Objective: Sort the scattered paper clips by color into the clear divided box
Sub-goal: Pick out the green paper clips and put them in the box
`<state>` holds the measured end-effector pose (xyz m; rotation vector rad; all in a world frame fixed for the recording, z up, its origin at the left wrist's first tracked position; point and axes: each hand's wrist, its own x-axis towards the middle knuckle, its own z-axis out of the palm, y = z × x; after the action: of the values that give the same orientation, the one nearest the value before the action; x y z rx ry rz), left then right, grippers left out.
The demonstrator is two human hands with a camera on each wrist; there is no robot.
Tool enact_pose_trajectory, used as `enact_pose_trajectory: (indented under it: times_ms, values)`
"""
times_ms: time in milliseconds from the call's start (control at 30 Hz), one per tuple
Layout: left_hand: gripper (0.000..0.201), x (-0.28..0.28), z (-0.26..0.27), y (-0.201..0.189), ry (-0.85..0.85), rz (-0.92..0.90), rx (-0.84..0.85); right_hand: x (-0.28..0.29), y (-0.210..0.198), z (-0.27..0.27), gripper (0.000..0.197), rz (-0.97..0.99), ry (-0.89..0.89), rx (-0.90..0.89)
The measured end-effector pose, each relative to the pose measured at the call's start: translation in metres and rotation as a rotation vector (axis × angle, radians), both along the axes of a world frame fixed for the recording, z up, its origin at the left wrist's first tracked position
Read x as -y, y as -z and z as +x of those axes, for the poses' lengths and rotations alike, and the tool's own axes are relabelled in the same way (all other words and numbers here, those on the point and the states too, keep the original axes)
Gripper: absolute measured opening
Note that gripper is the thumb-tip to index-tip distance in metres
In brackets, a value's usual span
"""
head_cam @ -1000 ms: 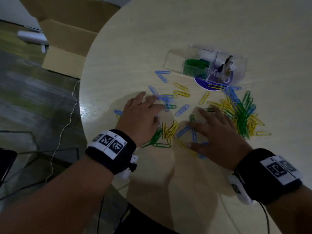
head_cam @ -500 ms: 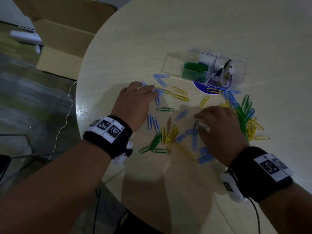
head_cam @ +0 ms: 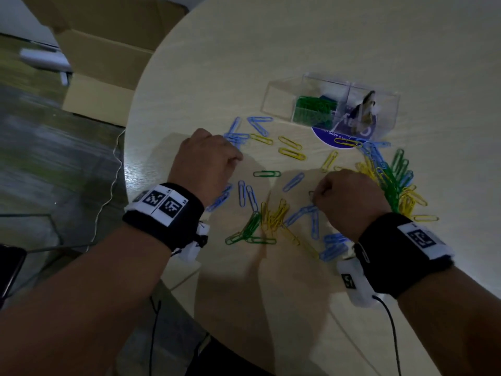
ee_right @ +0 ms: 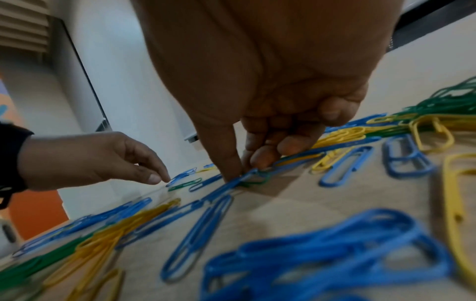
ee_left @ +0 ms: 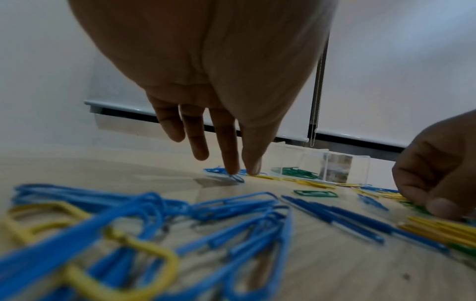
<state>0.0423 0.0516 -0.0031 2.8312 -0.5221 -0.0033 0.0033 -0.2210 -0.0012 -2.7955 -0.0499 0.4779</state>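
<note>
Right hand [head_cam: 349,202] curled, pinching blue clip [ee_right: 226,184]; hooked green clip [ee_right: 259,180] may ride along. Left hand [head_cam: 208,161] pinches blue cluster [head_cam: 235,137] at 11 o'clock.

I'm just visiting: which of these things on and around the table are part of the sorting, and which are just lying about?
Part of the job: paper clips in blue, yellow, green; clear divided box; left hand and right hand, pinching clips.
Just lying about: cardboard box beside the table; purple sticker under the divided box.
</note>
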Motion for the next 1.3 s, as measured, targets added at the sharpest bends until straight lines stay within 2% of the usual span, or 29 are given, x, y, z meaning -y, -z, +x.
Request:
enact_pose_trajectory:
  times_ms: [167,233,300,400,467,533,600,733,833,933,1000,1067,1133,1300]
  values:
    - [0.023,0.03,-0.002,-0.002,0.136,-0.006,-0.129,0.001,-0.012,-0.003,0.017,0.225,0.036,0.091]
    - [0.015,0.039,-0.002,0.0,0.109,-0.014,-0.212,-0.001,-0.018,-0.009,0.012,0.308,0.067,0.103]
    - [0.007,0.041,-0.001,-0.002,0.079,-0.023,-0.277,-0.004,-0.025,-0.017,0.005,0.329,0.023,0.129]
    - [0.007,0.037,-0.003,-0.01,0.027,-0.024,-0.34,-0.015,-0.029,-0.029,0.032,0.29,-0.212,0.122]
    - [0.013,0.028,-0.016,-0.019,-0.028,-0.115,-0.317,-0.026,-0.022,-0.035,0.047,0.147,-0.479,0.1]
    - [0.017,0.014,-0.042,-0.028,-0.07,-0.22,-0.295,-0.033,-0.011,-0.04,0.056,0.02,-0.601,0.084]
    - [0.023,0.001,-0.08,-0.029,-0.027,-0.229,-0.317,-0.032,-0.006,-0.042,0.06,-0.014,-0.573,0.059]
    - [0.035,-0.015,-0.137,-0.009,0.069,-0.045,-0.343,-0.022,-0.006,-0.042,0.06,-0.057,-0.452,0.07]
    - [0.039,-0.023,-0.145,-0.003,0.028,-0.004,-0.268,-0.013,-0.009,-0.036,0.067,-0.105,-0.365,0.03]
    - [0.041,-0.024,-0.15,-0.009,-0.068,-0.071,-0.216,-0.006,-0.013,-0.03,0.067,-0.112,-0.272,0.001]
    - [0.043,-0.015,-0.154,-0.013,-0.039,-0.086,-0.238,-0.004,-0.015,-0.028,0.061,-0.047,-0.196,0.006]
    - [0.043,-0.008,-0.157,-0.011,0.01,-0.011,-0.256,-0.004,-0.015,-0.03,0.052,0.032,-0.152,0.02]
    - [0.041,-0.011,-0.156,-0.007,-0.018,0.028,-0.248,-0.005,-0.016,-0.034,0.042,0.067,-0.131,0.029]
    - [0.024,-0.025,-0.147,-0.008,-0.142,-0.018,-0.226,0.003,-0.014,-0.036,0.024,0.099,-0.037,0.021]
